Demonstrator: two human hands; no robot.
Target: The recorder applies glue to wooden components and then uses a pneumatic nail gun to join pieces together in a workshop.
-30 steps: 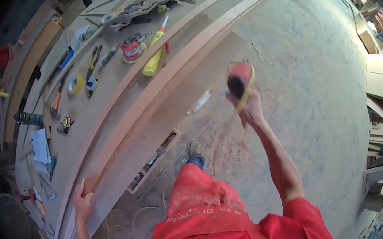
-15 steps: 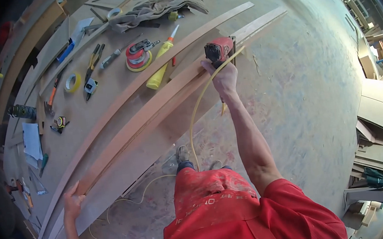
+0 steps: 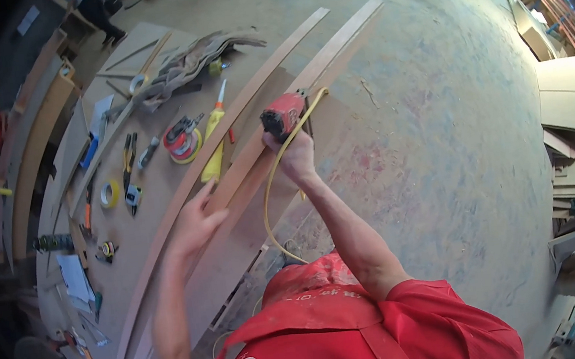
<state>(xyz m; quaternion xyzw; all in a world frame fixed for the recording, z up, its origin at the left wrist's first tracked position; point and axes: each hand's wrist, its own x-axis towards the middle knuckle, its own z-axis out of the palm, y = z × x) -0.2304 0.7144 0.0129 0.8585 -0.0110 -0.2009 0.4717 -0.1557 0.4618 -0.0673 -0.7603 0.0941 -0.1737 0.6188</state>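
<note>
Head view. Right hand [image 3: 297,156] is clenched on a red power tool [image 3: 283,114], which rests on the upper of two long curved wooden strips [image 3: 329,50], just past picture centre toward 12 o'clock. A yellow cord [image 3: 269,189] runs from the tool back toward 6 o'clock. Left hand [image 3: 193,222], at 9 o'clock of the right hand, has its grip released, fingers spread, resting on the strips' edge. On the table [image 3: 161,194], toward 10 o'clock of the left hand, lie a yellow tube [image 3: 216,158], a red-and-yellow reel [image 3: 182,142] and a roll of yellow tape [image 3: 110,195].
</note>
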